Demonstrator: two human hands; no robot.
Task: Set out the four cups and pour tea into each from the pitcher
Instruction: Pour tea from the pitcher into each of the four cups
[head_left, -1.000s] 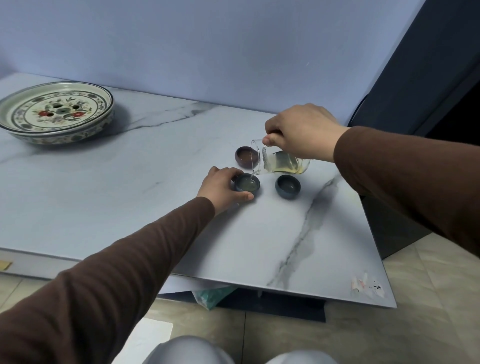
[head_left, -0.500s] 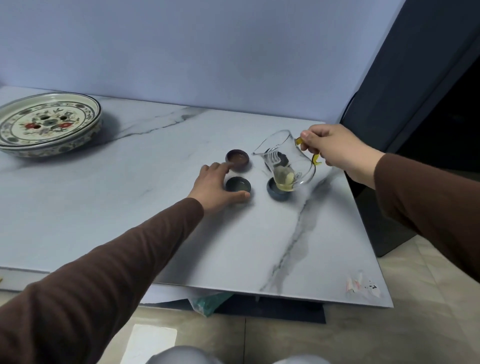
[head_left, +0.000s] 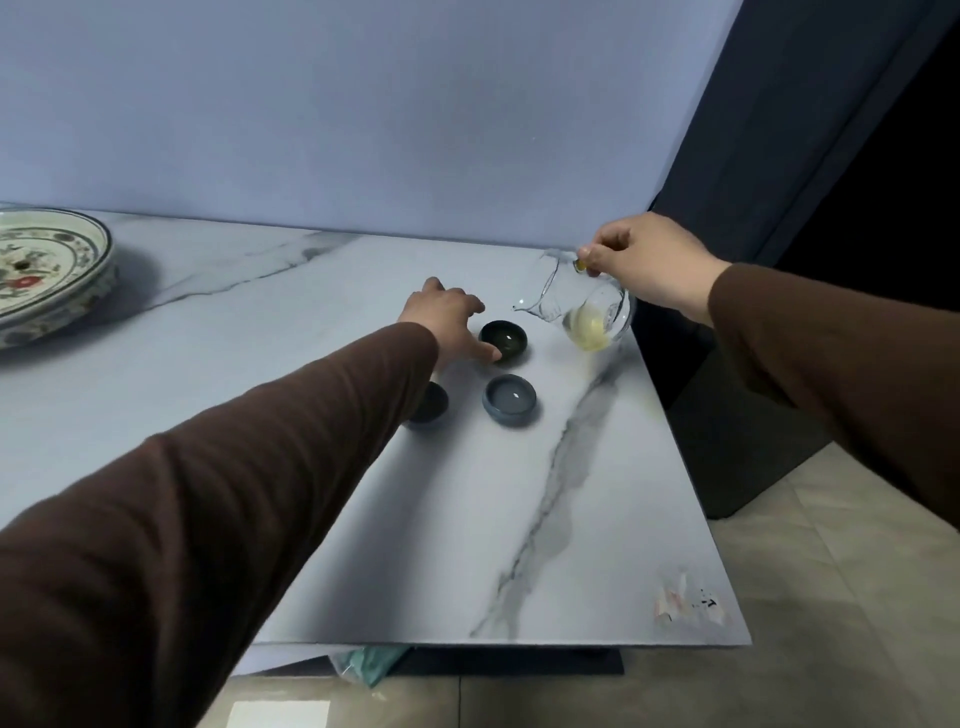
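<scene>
My right hand (head_left: 647, 265) pinches the handle of the glass pitcher (head_left: 587, 312) near the table's far right edge. The pitcher is tilted, spout to the left, with a little pale yellow tea pooled at its bottom. My left hand (head_left: 449, 322) lies palm down on the marble table (head_left: 571, 519), fingers spread, thumb tip against a dark cup (head_left: 504, 340). A blue-grey cup (head_left: 510, 401) with liquid in it stands just in front of that one. A third dark cup (head_left: 434, 405) shows partly behind my left sleeve. Anything under my left hand is hidden.
A large patterned ceramic dish (head_left: 47, 270) sits at the far left of the table. The table's right edge runs close beside the pitcher, with a dark cabinet (head_left: 753, 415) and tiled floor beyond. A torn sticker (head_left: 685, 603) marks the near right corner.
The pitcher has stopped pouring, tipped back and moved right and away from the cups. My left hand has let go of the near cup and slid to the far row.
</scene>
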